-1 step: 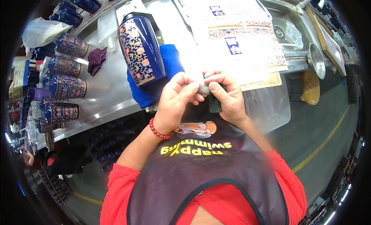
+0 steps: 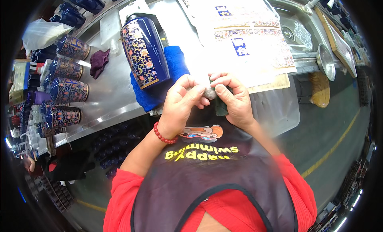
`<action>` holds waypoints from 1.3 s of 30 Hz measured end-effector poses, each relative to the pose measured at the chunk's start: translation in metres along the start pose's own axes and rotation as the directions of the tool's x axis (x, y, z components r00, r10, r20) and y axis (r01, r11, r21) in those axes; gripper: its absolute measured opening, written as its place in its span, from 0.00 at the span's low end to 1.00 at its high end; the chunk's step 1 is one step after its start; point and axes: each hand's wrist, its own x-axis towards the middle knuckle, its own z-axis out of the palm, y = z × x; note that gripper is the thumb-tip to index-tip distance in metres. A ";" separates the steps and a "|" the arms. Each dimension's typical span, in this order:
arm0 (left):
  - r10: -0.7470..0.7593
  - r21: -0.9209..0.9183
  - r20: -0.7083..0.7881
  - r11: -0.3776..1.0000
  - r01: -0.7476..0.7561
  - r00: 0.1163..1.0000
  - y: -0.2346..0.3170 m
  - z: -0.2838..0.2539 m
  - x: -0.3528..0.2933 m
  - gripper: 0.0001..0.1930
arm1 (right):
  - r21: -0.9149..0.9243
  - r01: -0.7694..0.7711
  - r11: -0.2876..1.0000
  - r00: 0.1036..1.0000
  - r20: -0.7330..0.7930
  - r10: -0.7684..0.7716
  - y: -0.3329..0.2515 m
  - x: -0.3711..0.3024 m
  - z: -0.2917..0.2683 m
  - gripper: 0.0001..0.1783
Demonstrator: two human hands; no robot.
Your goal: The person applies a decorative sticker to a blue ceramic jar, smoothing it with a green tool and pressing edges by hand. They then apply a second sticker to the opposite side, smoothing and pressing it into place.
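Head view: I see left hand and right hand pinching a grey lump between them, blue container slanting nearer the left.

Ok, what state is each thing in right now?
Left hand, pinching the grey lump
Right hand, fingers curled against the grey lump
Dark green thing, partly hidden
Blue vase, resting on the blue towel
Blue towel, partly covered
Purple cloth, crumpled
Paper sheets, lying spread out
Tap, no running water visible
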 end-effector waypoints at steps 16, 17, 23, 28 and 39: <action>0.817 0.831 0.185 0.167 -0.531 0.546 0.025 -0.044 -0.043 0.13 | 0.088 -0.129 0.988 0.987 -0.090 0.136 -0.035 0.020 -0.003 0.23; 0.863 0.872 0.176 0.087 -0.482 0.474 0.025 -0.055 -0.041 0.17 | 0.041 -0.128 0.991 0.983 -0.125 0.132 -0.038 0.025 -0.002 0.21; 0.785 0.976 0.109 0.034 -0.217 0.611 0.011 -0.092 -0.032 0.34 | -0.123 -0.089 0.988 0.996 -0.004 0.089 -0.029 0.061 0.020 0.10; 0.738 0.978 0.205 -0.125 -0.169 0.642 0.013 -0.089 -0.034 0.29 | -0.053 -0.149 0.987 0.988 0.022 0.150 -0.018 0.072 0.037 0.11; 0.677 0.951 0.270 -0.078 -0.299 0.684 0.060 -0.101 -0.009 0.39 | -0.154 -0.026 0.988 0.996 0.083 0.039 -0.022 0.120 0.074 0.13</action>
